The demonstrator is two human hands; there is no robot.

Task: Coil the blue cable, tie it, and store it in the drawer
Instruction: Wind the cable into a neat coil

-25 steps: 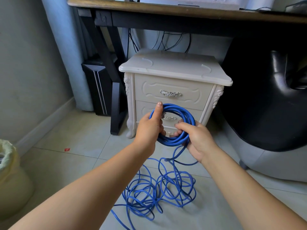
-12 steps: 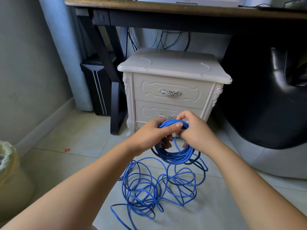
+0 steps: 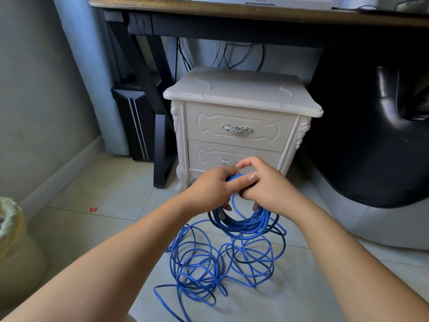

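Observation:
A long blue cable point(image 3: 241, 225) is partly wound into a hanging coil, with the rest lying in loose loops on the floor tiles point(image 3: 209, 270). My left hand point(image 3: 209, 189) and my right hand point(image 3: 264, 187) meet at the top of the coil, both closed on it, in front of the white nightstand. The nightstand's upper drawer point(image 3: 236, 126) and lower drawer point(image 3: 209, 154) are both closed. The hands hide part of the lower drawer's handle.
The white nightstand point(image 3: 241, 94) stands under a dark wooden desk point(image 3: 232, 10). A black computer tower point(image 3: 134, 122) and desk leg stand to its left, a black chair point(image 3: 371, 135) to its right. A bin with a yellow-green liner point(image 3: 14, 247) is at left.
The coil was held upright in front of the lower drawer; my hands have come together on top of it and it now hangs lower, nearer the floor.

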